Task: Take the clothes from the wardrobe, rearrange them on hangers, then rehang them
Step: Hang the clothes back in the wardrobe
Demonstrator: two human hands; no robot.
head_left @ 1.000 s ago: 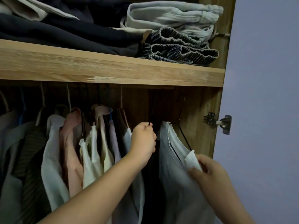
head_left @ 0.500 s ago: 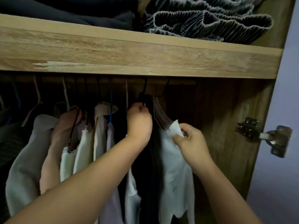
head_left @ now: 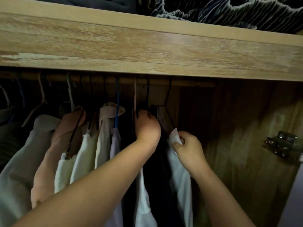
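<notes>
Several shirts hang on a wooden rail (head_left: 193, 83) under the wardrobe shelf. My left hand (head_left: 147, 126) grips the neck of a black hanger (head_left: 148, 97) that carries a dark garment (head_left: 157, 185). To its right, my right hand (head_left: 188, 146) pinches the shoulder of a pale grey-white garment (head_left: 179, 181) on the last black wire hanger (head_left: 168, 102). Both hangers' hooks reach up to the rail. Pale shirts (head_left: 85, 153) and a pink one (head_left: 49, 161) fill the left.
A thick wooden shelf (head_left: 147, 51) runs across just above the rail, with folded pleated cloth (head_left: 237, 12) on top. The wardrobe's wooden side wall (head_left: 237, 145) is at right, with a metal door hinge (head_left: 285, 145) on it.
The view has moved in closer and tilted down. Both hands have risen towards the rail with the two garments, and the grey-white garment now hangs closer against the dark one.
</notes>
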